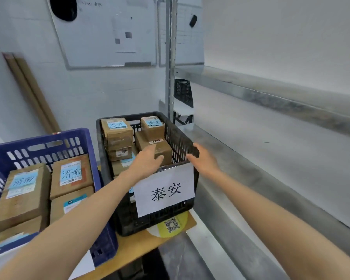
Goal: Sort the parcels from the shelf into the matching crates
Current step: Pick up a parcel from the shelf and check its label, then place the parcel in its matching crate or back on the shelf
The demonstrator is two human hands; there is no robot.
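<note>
A black crate (178, 136) with a white paper sign (164, 190) stands on a wooden table and holds several brown parcels with blue labels. My left hand (148, 160) reaches into it, fingers resting relaxed on a parcel (160, 148) near the front. My right hand (202, 158) hovers over the crate's right rim, fingers loosely spread, holding nothing. At the left a blue crate (83, 136) holds several more labelled parcels (22, 193). The metal shelf (251, 156) on the right carries no parcels in view.
An upper shelf board (271, 96) and a steel upright (171, 57) stand right of the crates. Whiteboards (109, 33) hang on the back wall. Cardboard tubes (28, 91) lean at the left. The wooden table (133, 247) has a yellow QR sticker near its front edge.
</note>
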